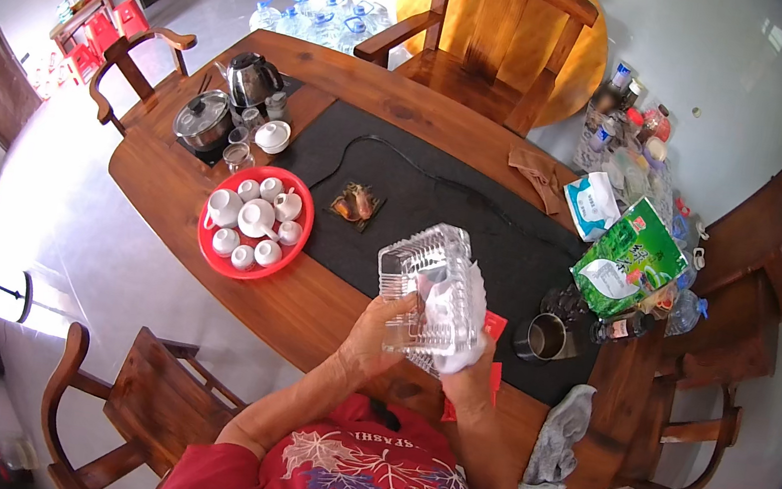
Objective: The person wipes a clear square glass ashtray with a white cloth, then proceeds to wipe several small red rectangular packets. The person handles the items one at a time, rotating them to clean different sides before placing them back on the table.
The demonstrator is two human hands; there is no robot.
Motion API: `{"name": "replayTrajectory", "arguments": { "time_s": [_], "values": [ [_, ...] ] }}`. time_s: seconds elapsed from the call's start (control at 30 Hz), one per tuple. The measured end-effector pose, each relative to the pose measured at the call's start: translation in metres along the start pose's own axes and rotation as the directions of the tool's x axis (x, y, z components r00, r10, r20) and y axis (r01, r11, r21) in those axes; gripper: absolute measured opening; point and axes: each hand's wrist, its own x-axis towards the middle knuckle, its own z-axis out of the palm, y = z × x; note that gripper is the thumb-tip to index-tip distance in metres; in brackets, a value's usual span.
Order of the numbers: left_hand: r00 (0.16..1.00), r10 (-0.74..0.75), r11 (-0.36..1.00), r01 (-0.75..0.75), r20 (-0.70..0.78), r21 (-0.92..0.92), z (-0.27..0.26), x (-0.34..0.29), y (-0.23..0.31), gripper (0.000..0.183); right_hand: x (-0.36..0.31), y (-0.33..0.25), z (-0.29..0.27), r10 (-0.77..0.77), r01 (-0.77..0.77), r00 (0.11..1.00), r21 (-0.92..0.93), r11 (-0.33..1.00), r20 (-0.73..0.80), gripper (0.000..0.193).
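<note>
From the head, the clear plastic container (424, 255) is above the surface (383, 97); the left grip (371, 339) is closed on its near left side, the right grip (468, 376) on a white cloth (466, 308) against its right; probably light, slippery, crushable; ribbed corners should hold best.

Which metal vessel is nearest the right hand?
The lidless metal cup, right of the right hand; the kettle and lidded pot stand toward the left end of the table.

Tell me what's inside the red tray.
The red tray holds white teaware, mostly small cups. The pieces cover the tray's floor directly beneath them, so anything there can't be seen.
</note>
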Motion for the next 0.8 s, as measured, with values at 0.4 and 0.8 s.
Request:
{"name": "replayTrajectory", "arguments": {
  "time_s": [0.4,0.8],
  "values": [
    [0.978,-0.191,0.982,0.191,0.084,0.000,-0.009,-0.006,-0.009,0.040,0.047,0.012,-0.004,0.218,-0.286,0.957,0.769,0.572,0.193,0.024],
    [0.966,0.227,0.973,-0.218,-0.121,0.078,-0.016,0.007,0.003,0.041,-0.017,0.012,0.026,0.357,-0.418,0.901,0.711,0.566,0.245,0.028]
  ]
}}
